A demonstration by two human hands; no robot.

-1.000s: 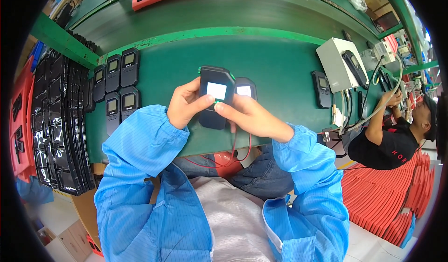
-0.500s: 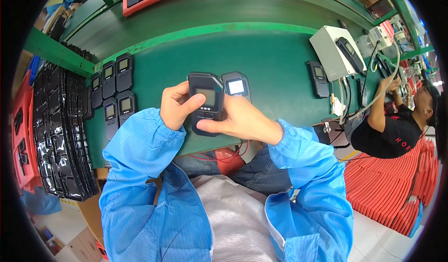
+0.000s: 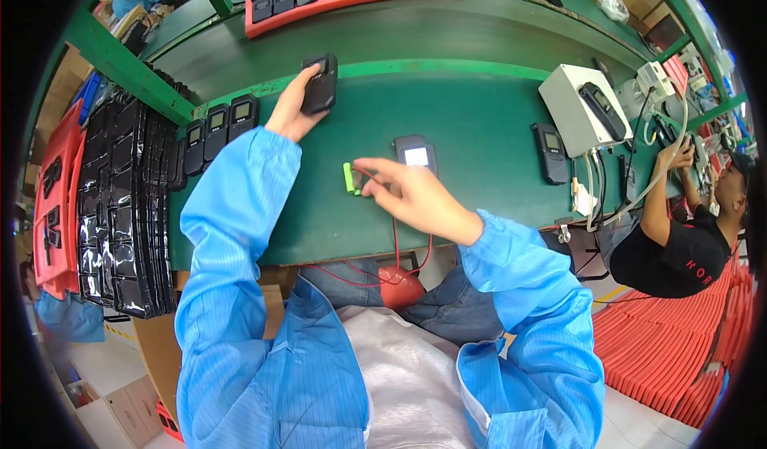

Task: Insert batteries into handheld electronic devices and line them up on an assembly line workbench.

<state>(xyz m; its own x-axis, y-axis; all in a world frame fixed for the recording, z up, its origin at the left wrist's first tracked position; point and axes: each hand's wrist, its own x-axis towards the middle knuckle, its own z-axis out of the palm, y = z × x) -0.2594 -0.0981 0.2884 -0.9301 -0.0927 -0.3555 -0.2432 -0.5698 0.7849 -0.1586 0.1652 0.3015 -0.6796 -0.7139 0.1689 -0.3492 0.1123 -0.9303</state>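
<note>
My hands have parted since half a second ago: the left hand (image 3: 289,113) has carried the black device (image 3: 320,83) out toward the far belt, gripping it. I can't make out its screen from here. Nearer me, on the green counter (image 3: 479,121), my right hand (image 3: 407,197) pinches a small green clip (image 3: 349,178), red wires (image 3: 395,245) trailing below. Just beyond sits a second device (image 3: 415,153), screen lit.

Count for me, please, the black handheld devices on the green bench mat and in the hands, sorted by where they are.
Held in the left hand: 1 black device
Row at the mat's left edge: 3
Lit-screen device beyond the right hand: 1
Device lying beside the white box: 1
Total: 6
</note>
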